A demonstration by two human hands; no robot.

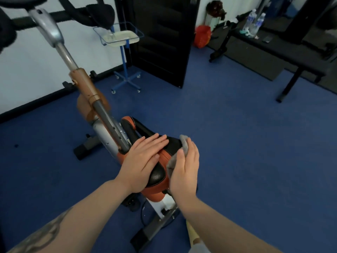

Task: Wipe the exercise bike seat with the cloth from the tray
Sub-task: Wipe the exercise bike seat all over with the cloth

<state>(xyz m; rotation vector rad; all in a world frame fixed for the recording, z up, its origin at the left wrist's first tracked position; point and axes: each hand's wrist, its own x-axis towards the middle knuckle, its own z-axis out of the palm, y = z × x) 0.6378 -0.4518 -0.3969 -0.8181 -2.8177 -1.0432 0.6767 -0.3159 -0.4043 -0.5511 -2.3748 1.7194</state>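
Note:
The exercise bike's orange and black seat (158,175) is in the lower middle of the view, below me. My left hand (144,160) lies flat on the seat's left side with its fingers together and stretched out. My right hand (186,170) presses a grey cloth (184,145) against the seat's right side; the cloth shows above and to the left of the fingers. The white tray (127,40) sits on a blue wheeled stand at the back, near the wall.
The bike's frame and silver post (102,114) rise to the upper left toward the black handlebars (98,13). A black door panel (160,39) stands behind the tray stand. A black bench (273,50) with water bottles is at the right. Blue floor surrounds the bike.

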